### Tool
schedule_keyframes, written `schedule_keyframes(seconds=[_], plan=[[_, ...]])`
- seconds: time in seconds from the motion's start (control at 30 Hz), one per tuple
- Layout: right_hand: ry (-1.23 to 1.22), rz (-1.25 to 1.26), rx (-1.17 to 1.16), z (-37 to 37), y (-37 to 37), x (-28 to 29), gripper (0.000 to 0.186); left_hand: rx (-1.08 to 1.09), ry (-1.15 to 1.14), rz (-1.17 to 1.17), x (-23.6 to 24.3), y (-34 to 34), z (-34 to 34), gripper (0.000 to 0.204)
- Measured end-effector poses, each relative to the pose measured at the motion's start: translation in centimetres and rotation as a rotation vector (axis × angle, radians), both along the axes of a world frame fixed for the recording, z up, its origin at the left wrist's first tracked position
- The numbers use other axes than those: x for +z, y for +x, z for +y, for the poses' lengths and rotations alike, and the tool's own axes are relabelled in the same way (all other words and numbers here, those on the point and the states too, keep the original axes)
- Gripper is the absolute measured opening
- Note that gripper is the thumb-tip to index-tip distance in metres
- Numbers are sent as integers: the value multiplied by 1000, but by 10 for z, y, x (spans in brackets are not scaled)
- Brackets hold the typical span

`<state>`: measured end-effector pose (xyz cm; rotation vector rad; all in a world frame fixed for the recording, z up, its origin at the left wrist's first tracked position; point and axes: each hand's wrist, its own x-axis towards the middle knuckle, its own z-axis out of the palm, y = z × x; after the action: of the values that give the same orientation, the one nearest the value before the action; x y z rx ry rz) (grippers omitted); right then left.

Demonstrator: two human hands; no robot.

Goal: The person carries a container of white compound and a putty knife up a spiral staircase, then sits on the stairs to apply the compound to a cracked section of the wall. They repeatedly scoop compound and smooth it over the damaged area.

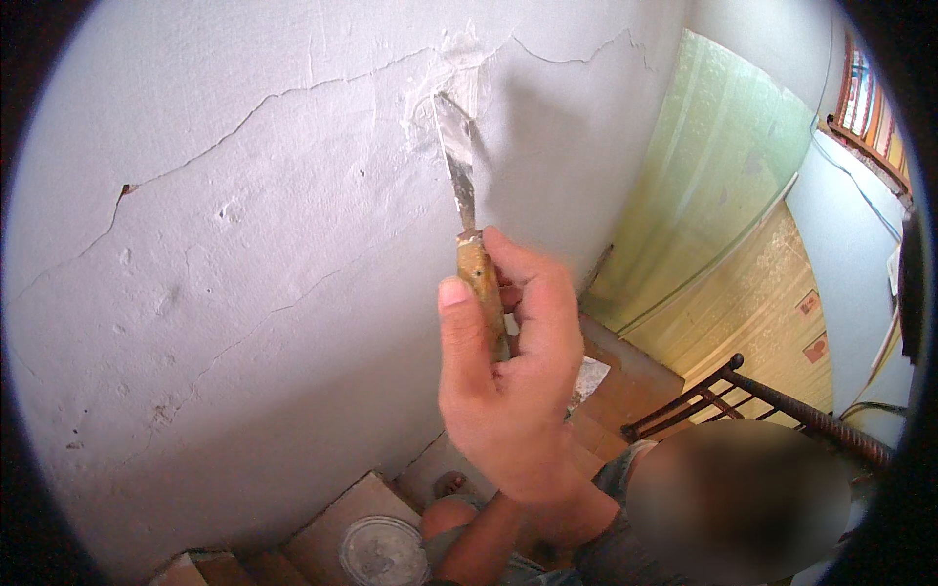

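My right hand [513, 361] grips a putty knife by its worn wooden handle [479, 273], with the thumb on the left side and the fingers curled around the right. The narrow metal blade [457, 156] of the putty knife points up. Its tip lies over a patch of wet-looking white filler [454, 73] on the wall. Whitish paste smears the blade. From the patch, a long crack [322, 88] runs down to the left across the pale wall [244, 293], and another crack [567, 61] continues to the right. My left hand is out of view.
Low down, a round whitish tub or lid [384, 550] stands on a stair step [327, 508]. Another person with a blurred head [738, 498] is close by at lower right. Behind them are a dark metal railing [801, 405] and green-yellow sheeting [713, 176].
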<state>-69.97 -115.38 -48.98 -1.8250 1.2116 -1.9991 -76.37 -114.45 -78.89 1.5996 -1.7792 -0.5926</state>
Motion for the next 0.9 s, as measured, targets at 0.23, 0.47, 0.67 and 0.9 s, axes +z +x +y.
schedule_keyframes(seconds=[0.23,0.47,0.67,0.9], plan=[[-9,8,-24,0,16,-2,35,-34,499,67,47,5,-7,37],[34,-79,74,12,25,-6,34,-102,486,158,56,11,-4,38],[22,-167,119,16,20,-11,33,-93,476,90,23,7,-9,37],[-11,-130,64,-4,16,-6,36,92,-178,-34,2,-3,14,38]])
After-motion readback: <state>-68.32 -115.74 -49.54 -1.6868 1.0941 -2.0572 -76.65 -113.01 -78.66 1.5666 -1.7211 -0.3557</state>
